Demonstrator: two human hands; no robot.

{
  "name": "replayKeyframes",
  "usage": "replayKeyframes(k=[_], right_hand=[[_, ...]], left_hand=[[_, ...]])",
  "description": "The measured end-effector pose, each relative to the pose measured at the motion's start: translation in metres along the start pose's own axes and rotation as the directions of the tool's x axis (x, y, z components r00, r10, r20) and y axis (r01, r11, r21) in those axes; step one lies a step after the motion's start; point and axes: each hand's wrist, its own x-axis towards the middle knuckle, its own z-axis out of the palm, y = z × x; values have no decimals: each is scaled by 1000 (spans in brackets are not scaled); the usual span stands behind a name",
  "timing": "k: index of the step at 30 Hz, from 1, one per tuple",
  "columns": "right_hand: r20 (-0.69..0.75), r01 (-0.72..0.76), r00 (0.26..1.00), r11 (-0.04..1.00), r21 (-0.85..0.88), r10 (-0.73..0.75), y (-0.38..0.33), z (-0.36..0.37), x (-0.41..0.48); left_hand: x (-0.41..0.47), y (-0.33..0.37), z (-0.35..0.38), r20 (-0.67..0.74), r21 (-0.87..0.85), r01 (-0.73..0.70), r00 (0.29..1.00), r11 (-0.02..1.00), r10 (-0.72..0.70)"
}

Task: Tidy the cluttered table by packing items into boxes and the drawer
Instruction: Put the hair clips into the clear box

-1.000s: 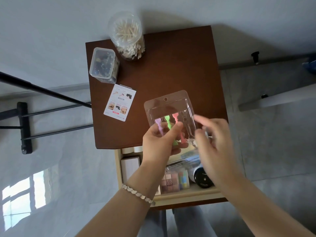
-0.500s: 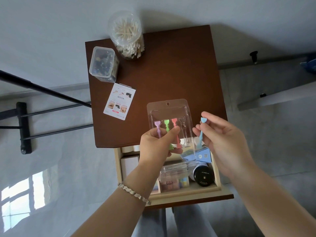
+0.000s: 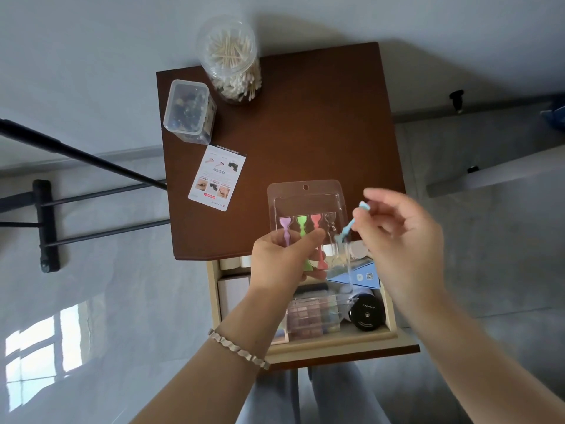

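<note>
Here, three applicators (image 3: pixel 302 223) in tray (image 3: pixel 305 195), blue applicator (image 3: pixel 347 229) in right hand (image 3: pixel 403 237).

**Around the edges**

The wall (image 3: pixel 91 41) at the top is white. The floor (image 3: pixel 122 286) is grey and shiny. A bright patch (image 3: pixel 39 347) shaped like a window lies on it at the bottom left. A black rack (image 3: pixel 46 228) with thin bars is on the left, and a black pole (image 3: pixel 76 154) slants past it. On the right are a small black knob (image 3: pixel 457 97), a pale bar (image 3: pixel 489 179) and a bit of something blue (image 3: pixel 555 117).

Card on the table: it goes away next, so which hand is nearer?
Left. The left hand, gripping the tray, is just below-right of the card; the right hand, pinching a blue stick, is farther right.
</note>
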Motion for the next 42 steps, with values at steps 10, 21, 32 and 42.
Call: replayKeyframes(k=[10, 21, 32, 42], right_hand=[[329, 565, 825, 679, -470, -459, 30, 15, -16], [134, 38, 991, 992, -119, -22, 13, 45, -5], [430, -7, 892, 953, -303, 144, 26, 170, 50], [846, 842, 522, 95, -531, 108, 68, 223, 45]], left_hand=[[4, -2, -1, -62, -164, -30, 998, 986, 20], [11, -1, -18, -52, -153, -141, 990, 978, 135], [59, 6, -125, -289, -185, -43, 957, 982, -12], [80, 5, -212, -467, -192, -28, 882, 981, -67]])
